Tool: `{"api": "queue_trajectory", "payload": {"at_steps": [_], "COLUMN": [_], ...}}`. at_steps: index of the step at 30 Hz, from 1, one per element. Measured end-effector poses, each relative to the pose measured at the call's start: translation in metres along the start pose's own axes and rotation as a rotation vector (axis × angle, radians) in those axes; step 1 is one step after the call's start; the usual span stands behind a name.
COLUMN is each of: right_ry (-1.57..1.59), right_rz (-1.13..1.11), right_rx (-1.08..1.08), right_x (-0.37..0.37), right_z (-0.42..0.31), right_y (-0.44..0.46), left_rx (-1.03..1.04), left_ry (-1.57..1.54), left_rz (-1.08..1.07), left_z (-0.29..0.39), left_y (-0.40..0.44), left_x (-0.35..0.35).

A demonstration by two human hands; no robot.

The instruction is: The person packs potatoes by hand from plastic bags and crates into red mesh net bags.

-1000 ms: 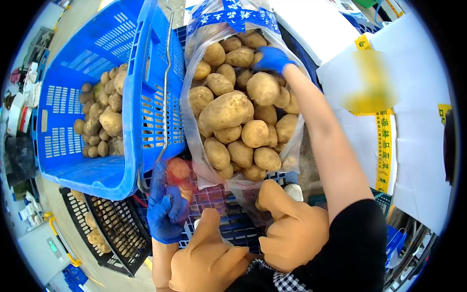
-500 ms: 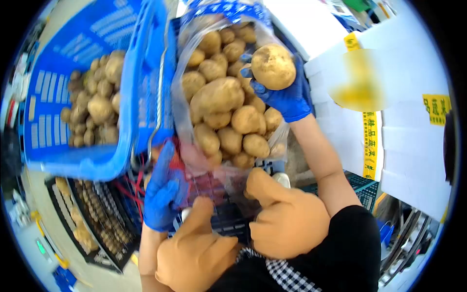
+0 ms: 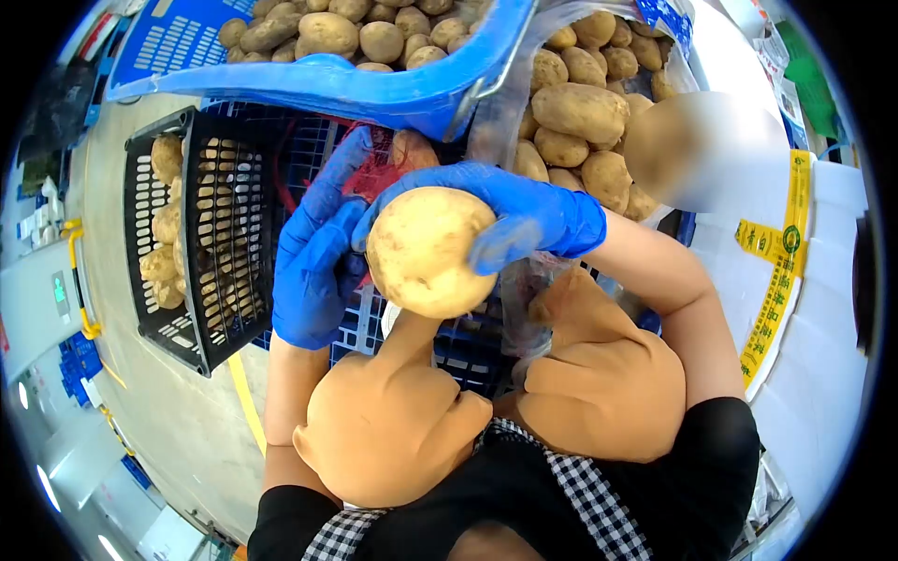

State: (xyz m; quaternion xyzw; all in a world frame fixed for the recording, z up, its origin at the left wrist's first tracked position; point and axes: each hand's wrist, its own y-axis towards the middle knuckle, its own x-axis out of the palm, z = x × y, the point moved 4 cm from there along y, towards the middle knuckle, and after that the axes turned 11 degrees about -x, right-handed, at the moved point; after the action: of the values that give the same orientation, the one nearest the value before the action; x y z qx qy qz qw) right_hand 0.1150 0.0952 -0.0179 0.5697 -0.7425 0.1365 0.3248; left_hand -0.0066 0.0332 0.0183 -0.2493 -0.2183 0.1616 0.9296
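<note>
A large pale potato (image 3: pixel 426 248) is in my right hand (image 3: pixel 528 210), with the blue-gloved fingers behind it and the thumb across its right side. Beside it, my left hand (image 3: pixel 318 243), also in a blue glove, is closed at the edge of a red mesh bag (image 3: pixel 376 170). Part of the mesh lies hidden behind both hands. Another potato (image 3: pixel 412 150) shows at the mesh, just above my right hand. Farther up on the right, a clear plastic bag (image 3: pixel 510 122) stands open, full of potatoes (image 3: pixel 582 112).
A blue basket (image 3: pixel 309 89) of potatoes stands ahead on the left. A black crate (image 3: pixel 192 280) with potatoes is on the floor at left. Dark blue plastic grating (image 3: pixel 351 327) lies beneath my hands. White boxes with yellow tape (image 3: pixel 781 271) line the right side.
My right hand has brought the potato from above the plastic bag down and left, next to my left hand. The view has shifted, so basket and bag now sit higher in it.
</note>
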Motion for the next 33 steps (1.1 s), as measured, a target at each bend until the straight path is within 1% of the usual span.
{"api": "queue_trajectory", "payload": {"at_steps": [2, 3, 4, 5, 6, 8, 10, 11, 12, 14, 15, 16, 17, 19, 21, 22, 23, 24, 26, 27, 29, 30, 31, 32, 33], "right_ry": [-0.193, -0.286, -0.379, -0.470, -0.475, -0.330, -0.287, -0.270, -0.216, -0.173, -0.134, -0.088, -0.039, 0.065, 0.215, 0.302, 0.371, 0.221, -0.066, -0.105, -0.191, -0.238, -0.325, -0.621, -0.912], "right_rz": [-0.010, 0.029, 0.068, 0.105, 0.128, 0.125, 0.038, 0.123, 0.143, 0.160, 0.171, 0.185, 0.194, 0.225, 0.243, 0.238, 0.205, 0.192, 0.164, 0.240, 0.232, 0.226, 0.238, 0.121, -0.002], "right_rx": [0.103, 0.105, 0.105, 0.097, 0.123, 0.139, 0.101, 0.092, 0.121, 0.083, 0.063, 0.042, 0.027, 0.004, -0.007, -0.020, -0.041, -0.019, 0.025, 0.043, 0.105, 0.132, 0.354, 0.223, 0.083], "right_x": [-0.008, -0.013, -0.019, -0.025, -0.033, -0.024, -0.002, 0.015, 0.030, 0.051, 0.058, 0.061, 0.064, 0.063, 0.055, 0.049, 0.039, 0.026, 0.009, 0.013, 0.005, -0.004, -0.018, -0.041, -0.036], "right_z": [0.011, 0.015, 0.019, 0.021, 0.024, 0.007, -0.021, -0.037, -0.051, -0.066, -0.070, -0.070, -0.068, -0.054, -0.030, -0.014, 0.002, 0.016, 0.039, 0.041, 0.054, 0.059, 0.073, 0.082, 0.082], "right_y": [0.005, 0.005, 0.004, -0.001, -0.005, -0.002, 0.012, 0.017, 0.025, 0.044, 0.055, 0.068, 0.081, 0.111, 0.141, 0.153, 0.161, 0.164, 0.166, 0.166, 0.168, 0.171, 0.169, 0.176, 0.189], "left_rx": [0.048, 0.047, 0.101, 0.132, 0.166, 0.172, 0.162, 0.148, 0.135, 0.112, 0.100, 0.102, 0.080, 0.081, 0.091, 0.081, 0.100, 0.111, 0.139, 0.140, 0.164, 0.112, 0.058, 0.004, -0.018], "left_ry": [0.024, 0.099, 0.011, -0.042, -0.094, -0.095, -0.134, -0.138, -0.169, -0.241, -0.191, -0.219, -0.245, -0.167, -0.205, -0.340, -0.137, -0.213, -0.073, -0.071, -0.053, -0.045, -0.036, -0.027, 0.005], "left_rz": [-0.248, -0.096, -0.209, -0.242, -0.276, -0.228, -0.185, -0.234, -0.236, -0.243, -0.203, -0.256, -0.168, -0.085, -0.123, -0.157, -0.022, -0.157, -0.199, -0.199, -0.205, -0.205, -0.206, -0.205, -0.253], "left_z": [0.001, 0.010, 0.014, 0.023, 0.034, 0.050, 0.061, 0.065, 0.068, 0.072, 0.074, 0.075, 0.074, 0.075, 0.075, 0.078, 0.084, 0.082, 0.087, 0.084, 0.087, 0.087, 0.086, 0.083, 0.082], "left_y": [0.001, -0.004, -0.001, -0.001, -0.001, -0.001, -0.001, -0.001, -0.001, -0.001, -0.003, -0.003, -0.003, 0.004, 0.014, 0.012, 0.006, 0.013, 0.015, 0.014, 0.016, 0.015, 0.013, 0.011, 0.015], "left_x": [-0.034, -0.035, -0.044, -0.049, -0.055, -0.069, -0.081, -0.087, -0.093, -0.097, -0.100, -0.101, -0.102, -0.113, -0.124, -0.125, -0.125, -0.134, -0.149, -0.149, -0.141, -0.134, -0.125, -0.119, -0.116]}}
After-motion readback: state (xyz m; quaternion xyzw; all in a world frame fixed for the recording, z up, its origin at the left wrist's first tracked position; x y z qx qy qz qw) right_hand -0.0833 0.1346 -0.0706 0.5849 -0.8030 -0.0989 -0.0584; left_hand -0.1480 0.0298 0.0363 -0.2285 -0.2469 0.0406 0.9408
